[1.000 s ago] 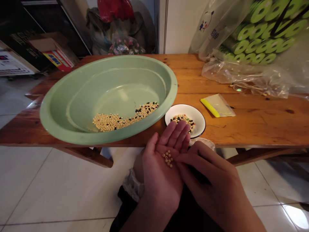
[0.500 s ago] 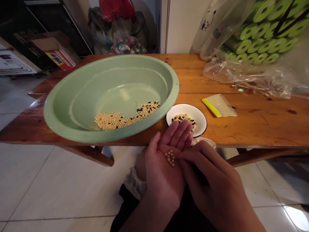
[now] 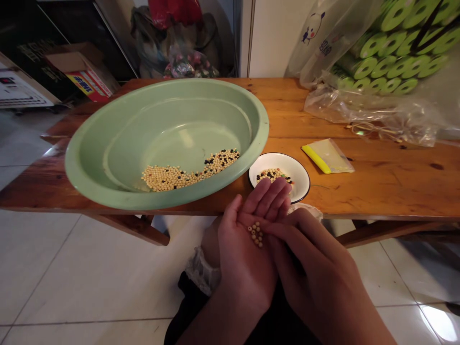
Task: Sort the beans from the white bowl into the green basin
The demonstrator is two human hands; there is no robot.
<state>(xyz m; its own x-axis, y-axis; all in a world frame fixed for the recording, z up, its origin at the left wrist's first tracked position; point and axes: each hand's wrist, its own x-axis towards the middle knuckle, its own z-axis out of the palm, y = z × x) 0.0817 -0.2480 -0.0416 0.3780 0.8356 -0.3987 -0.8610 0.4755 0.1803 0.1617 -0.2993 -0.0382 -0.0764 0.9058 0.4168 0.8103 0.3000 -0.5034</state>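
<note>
My left hand (image 3: pixel 247 258) lies palm up, lightly cupped, with several pale round beads (image 3: pixel 256 234) resting in it. The holes in some of these beads are visible. My right hand (image 3: pixel 316 254) comes in from the right, index fingertip at the edge of the beads. Its thumb and fingers are drawn together, and whatever is between them is hidden. Just beyond my left fingertips stands a white dark-rimmed bowl (image 3: pixel 300 182) with mixed coloured beads (image 3: pixel 271 175). A large green basin (image 3: pixel 165 108) holds a spread of mostly pale beads (image 3: pixel 168 178) with dark ones among them.
Everything stands on a wooden bench (image 3: pixel 381 187). A small clear packet with a yellow strip (image 3: pixel 318 159) lies right of the bowl. Green rolls (image 3: pixel 384 67) in clear plastic fill the back right. An open cardboard box (image 3: pixel 84 72) is at the back left.
Both hands keep nearly the same pose, with the right fingertip still beside the beads in my left palm. The whole view has shifted very slightly.
</note>
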